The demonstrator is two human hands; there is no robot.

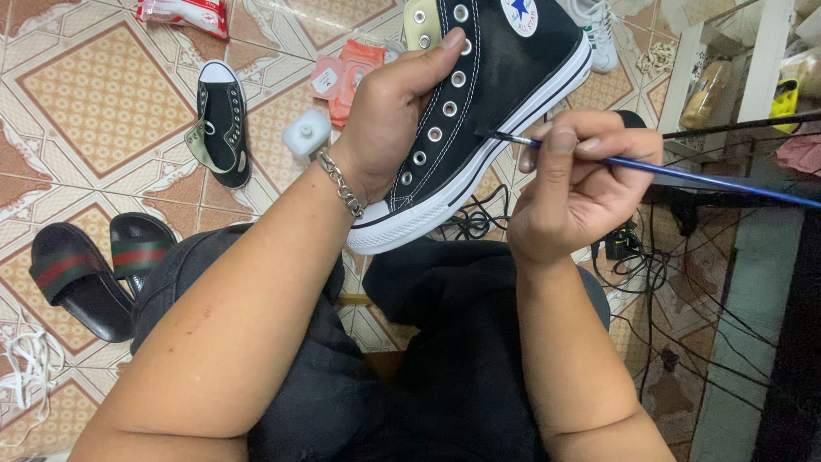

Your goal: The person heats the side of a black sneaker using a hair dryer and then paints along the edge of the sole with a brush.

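My left hand (393, 111) grips a black high-top canvas sneaker (505, 85) with a white sole, fingers inside the opening and thumb along the eyelet row. The shoe is held up tilted over my lap, toe toward me. My right hand (581, 184) pinches a thin blue-handled paintbrush (684, 174); its tip touches the black canvas just above the white sole edge. A metal chain bracelet (342, 184) circles my left wrist.
On the tiled floor lie a second black sneaker (221, 124), a small white bottle (306, 133), an orange wipes packet (346, 73), black slides with striped straps (94, 265) and white laces (30, 368). Tangled black cables (658, 282) and a white rack (735, 60) stand right.
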